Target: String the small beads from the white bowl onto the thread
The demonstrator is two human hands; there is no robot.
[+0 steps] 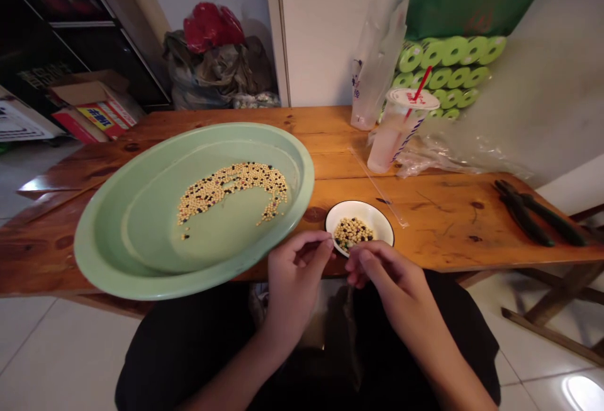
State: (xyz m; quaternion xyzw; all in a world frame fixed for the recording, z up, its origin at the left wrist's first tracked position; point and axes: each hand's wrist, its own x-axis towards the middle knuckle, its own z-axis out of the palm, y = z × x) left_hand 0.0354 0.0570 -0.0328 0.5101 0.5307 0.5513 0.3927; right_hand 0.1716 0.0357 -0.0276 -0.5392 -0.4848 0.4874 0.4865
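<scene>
In front of me is a small white bowl (334,214) with a dark rim. It holds a heap of small round yellow and dark grains (353,233) that look like beans. At its near left edge, my left hand (299,266) has thumb and forefinger pinched together. My right hand (389,272) is at the near edge, fingers curled and the thumb against the forefinger. Anything in either pinch is too small to make out. To the left, a large green basin (155,253) contains more of the yellow and dark grains (231,184), spread in a curved band.
Behind the bowl stand a lidded plastic cup (394,134) with a red straw and a clear plastic bag (372,77). A thin clear strip (377,187) lies on the wooden table (438,228). Black-handled pliers (533,213) rest at the right. Green rolls (443,71) are stacked behind.
</scene>
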